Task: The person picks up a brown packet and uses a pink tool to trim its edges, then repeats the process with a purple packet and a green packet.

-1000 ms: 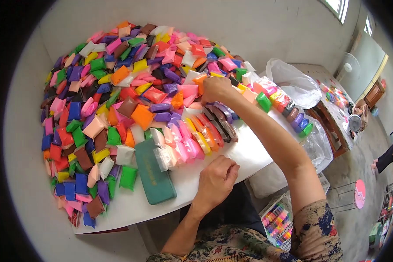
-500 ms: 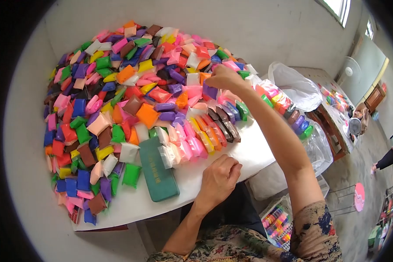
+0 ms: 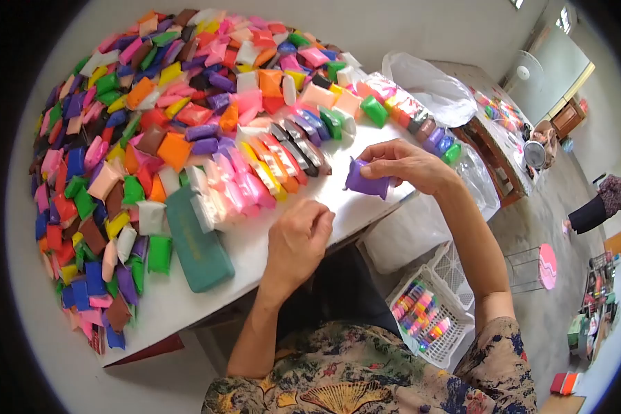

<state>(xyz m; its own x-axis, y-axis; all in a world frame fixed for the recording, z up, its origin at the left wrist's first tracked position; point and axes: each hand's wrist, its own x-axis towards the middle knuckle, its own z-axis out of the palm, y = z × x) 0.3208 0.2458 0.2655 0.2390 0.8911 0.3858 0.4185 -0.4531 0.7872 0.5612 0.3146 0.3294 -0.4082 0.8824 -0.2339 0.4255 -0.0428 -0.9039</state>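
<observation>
A purple packet is pinched between the thumb and fingers of my right hand, above the white table near its front edge. My left hand is closed in a fist over the table edge; the inside of the fist is hidden. Beside it lies a row of packets sorted by colour, with pink packets, yellow packets and dark brown packets. A green case lies left of the row. Behind spreads a large heap of mixed coloured packets.
A clear bag of colourful packets and a white plastic bag lie at the table's right. Below stands a white basket holding colourful packs. A pink-topped stool and another person are off to the right.
My right hand has drawn back from the heap towards me, bringing the purple packet. My left hand stays closed by the table edge. The view has shifted, showing more floor and basket.
</observation>
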